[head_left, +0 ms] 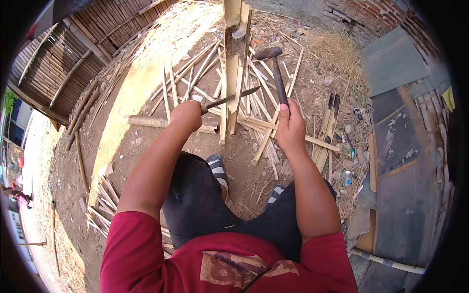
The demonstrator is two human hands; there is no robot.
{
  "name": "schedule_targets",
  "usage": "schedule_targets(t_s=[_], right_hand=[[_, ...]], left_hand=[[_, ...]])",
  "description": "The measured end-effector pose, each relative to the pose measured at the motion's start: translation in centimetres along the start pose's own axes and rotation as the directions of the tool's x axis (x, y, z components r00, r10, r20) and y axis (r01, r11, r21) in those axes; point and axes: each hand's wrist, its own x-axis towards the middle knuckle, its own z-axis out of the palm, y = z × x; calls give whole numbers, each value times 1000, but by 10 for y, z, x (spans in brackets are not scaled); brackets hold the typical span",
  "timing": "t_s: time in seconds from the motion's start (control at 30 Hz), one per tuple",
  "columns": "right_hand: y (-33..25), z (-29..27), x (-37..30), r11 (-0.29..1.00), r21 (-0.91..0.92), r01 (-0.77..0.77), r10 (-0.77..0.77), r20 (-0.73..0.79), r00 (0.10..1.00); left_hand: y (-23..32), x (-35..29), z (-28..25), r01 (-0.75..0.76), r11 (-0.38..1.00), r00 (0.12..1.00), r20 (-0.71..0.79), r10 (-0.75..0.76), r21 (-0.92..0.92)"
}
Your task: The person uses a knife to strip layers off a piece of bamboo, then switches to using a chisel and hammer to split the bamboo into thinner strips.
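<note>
My left hand (187,116) is closed round the handle of a knife (229,99), whose dark blade points right and slightly upward. The blade crosses a tall split bamboo piece (235,63) that stands upright in front of me; I cannot tell how deep the blade sits in it. In my right hand (291,123) is a hammer (278,78), gripped by its dark handle with the head raised up and away from me. The hammer head is to the right of the bamboo, apart from the knife.
Many split bamboo strips (264,141) lie scattered on the dirt around the upright piece. A bamboo length (146,121) rests at left. Dry straw (337,51) and dark sheets (400,132) are on the right. A bamboo fence (63,63) stands far left.
</note>
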Motion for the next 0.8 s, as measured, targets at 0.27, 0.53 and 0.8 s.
schedule_targets(t_s=[0.27, 0.53, 0.8], right_hand=[[43, 11, 2, 977, -200, -73, 93, 93, 991], [39, 18, 0, 951, -279, -134, 158, 64, 985], [20, 7, 3, 998, -56, -15, 12, -57, 998]], left_hand=[[0, 7, 4, -16, 998, 1000, -6, 16, -54], [2, 7, 6, 36, 999, 999, 5, -36, -41], [-1, 6, 19, 39, 997, 999, -29, -41, -63]])
